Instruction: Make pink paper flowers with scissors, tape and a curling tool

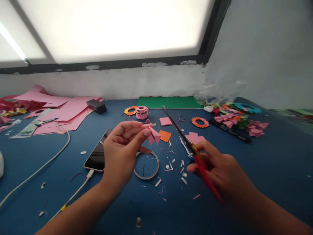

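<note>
Between the thumb and fingers of my left hand (123, 151) is a folded pink paper piece (154, 135), with a thin whitish strip across its top. My right hand (216, 166) is wrapped round red-handled scissors (202, 169), whose dark blades point up and away to the left and look closed. Below the pink piece, a white ring (158, 164) lies on the blue table (73, 199). Beyond the hands lie an orange paper square (165, 135) and a pink paper square (165, 121).
A phone (95, 156) with a white cable (77, 193) lies left of my left hand. Pink sheets (66, 114) and a black box (96, 106) are farther back. A black marker (230, 130) and paper flowers (255, 128) lie right. Paper scraps (184, 180) litter the middle.
</note>
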Demonstrator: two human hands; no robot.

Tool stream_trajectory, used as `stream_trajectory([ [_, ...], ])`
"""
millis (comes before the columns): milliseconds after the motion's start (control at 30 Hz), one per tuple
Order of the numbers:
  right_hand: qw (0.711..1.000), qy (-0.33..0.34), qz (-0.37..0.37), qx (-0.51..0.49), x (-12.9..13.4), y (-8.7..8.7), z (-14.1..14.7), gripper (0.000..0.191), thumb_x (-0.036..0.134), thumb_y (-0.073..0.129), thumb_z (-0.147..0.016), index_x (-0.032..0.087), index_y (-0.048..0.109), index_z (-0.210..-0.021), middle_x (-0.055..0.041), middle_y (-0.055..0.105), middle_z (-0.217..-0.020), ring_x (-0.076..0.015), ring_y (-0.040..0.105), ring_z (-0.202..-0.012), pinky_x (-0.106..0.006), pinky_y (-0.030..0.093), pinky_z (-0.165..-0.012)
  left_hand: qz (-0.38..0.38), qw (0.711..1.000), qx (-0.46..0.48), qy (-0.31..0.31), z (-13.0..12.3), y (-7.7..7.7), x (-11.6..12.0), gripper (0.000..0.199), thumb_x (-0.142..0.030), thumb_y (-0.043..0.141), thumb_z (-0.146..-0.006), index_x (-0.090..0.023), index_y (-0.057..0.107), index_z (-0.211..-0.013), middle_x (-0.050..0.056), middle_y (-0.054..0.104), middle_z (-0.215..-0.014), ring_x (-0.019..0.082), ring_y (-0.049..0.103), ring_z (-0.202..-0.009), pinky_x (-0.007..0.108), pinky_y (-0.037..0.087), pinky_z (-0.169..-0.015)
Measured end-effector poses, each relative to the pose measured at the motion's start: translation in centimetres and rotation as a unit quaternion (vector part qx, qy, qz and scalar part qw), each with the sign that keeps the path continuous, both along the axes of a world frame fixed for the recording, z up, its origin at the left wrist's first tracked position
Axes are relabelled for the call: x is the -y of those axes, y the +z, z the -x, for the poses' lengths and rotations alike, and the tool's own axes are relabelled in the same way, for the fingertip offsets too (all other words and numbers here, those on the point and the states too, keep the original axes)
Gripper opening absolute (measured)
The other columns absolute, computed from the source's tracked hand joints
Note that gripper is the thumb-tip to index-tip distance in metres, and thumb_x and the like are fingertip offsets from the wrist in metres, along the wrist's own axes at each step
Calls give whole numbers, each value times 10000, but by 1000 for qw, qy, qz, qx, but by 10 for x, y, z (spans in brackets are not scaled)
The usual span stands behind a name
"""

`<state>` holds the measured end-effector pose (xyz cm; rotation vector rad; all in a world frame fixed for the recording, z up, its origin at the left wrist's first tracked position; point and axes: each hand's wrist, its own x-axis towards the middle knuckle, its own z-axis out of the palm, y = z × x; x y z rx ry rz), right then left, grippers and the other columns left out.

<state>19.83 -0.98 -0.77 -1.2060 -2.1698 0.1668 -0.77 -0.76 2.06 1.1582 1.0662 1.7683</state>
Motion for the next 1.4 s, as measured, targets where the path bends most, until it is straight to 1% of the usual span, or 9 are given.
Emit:
stream_trajectory([
  [133,999,-45,31,-2,-10,2,-6,455,670,397,-825,220,456,-853,46,557,-469,-138,518,-374,-232,378,-390,14,1000,13,-15,1,0,-2,211,-216,769,-675,-211,631,-835,-6,733,-756,149,699,-670,158,553,-433],
  [233,992,-94,7,81,-23,-6,-12,490,682,421,-798,207,508,-881,-25,647,-588,-206,609,-476,-263,369,-427,17,1000,10,-18,1,-1,-4,225,-213,774,-669,-191,632,-842,11,726,-768,136,689,-671,150,548,-464],
  [333,974,-135,15,183,-34,-14,-18,483,640,434,-797,187,568,-896,-61,657,-590,-233,605,-477,-259,303,-412,27,999,-14,-27,2,-3,-7,242,-229,766,-680,-175,626,-870,31,723,-803,132,683,-709,138,532,-483],
  [467,956,-131,113,239,-41,-17,-24,413,561,479,-787,184,612,-893,-91,692,-741,-247,634,-582,-276,352,-443,88,987,-68,-119,2,-7,-9,279,-238,725,-720,-165,607,-962,64,722,-850,134,680,-693,152,512,-479],
  [567,968,-84,149,183,-39,-11,-26,340,469,516,-802,178,630,-935,-101,684,-916,-252,646,-765,-332,459,-591,126,969,-99,-186,-3,-10,-7,286,-223,697,-737,-175,599,-1001,68,718,-851,130,674,-644,170,500,-466],
  [667,991,-46,122,35,-28,0,-19,274,412,519,-830,192,630,-949,-74,671,-960,-216,628,-855,-337,480,-720,132,960,-124,-214,-9,-14,-3,265,-213,668,-756,-187,591,-1008,64,713,-839,132,668,-618,191,502,-471],
  [800,969,31,191,-151,-9,9,-4,250,415,525,-850,205,635,-928,-28,685,-848,-146,634,-743,-248,489,-641,123,954,-161,-222,-15,-18,3,244,-220,671,-753,-204,599,-985,67,716,-849,157,683,-656,212,520,-491],
  [1000,942,78,238,-224,-1,7,5,169,294,523,-867,183,624,-790,-9,674,-742,-118,616,-700,-213,475,-628,131,945,-186,-232,-20,-21,10,234,-253,675,-753,-229,616,-978,57,716,-809,163,679,-661,203,513,-474],
  [1400,932,68,258,-244,1,7,8,131,236,547,-846,185,617,-748,17,659,-699,-105,597,-678,-204,452,-615,109,948,-226,-197,-22,-23,11,162,-254,687,-757,-231,635,-909,31,711,-863,140,677,-750,192,535,-583],
])
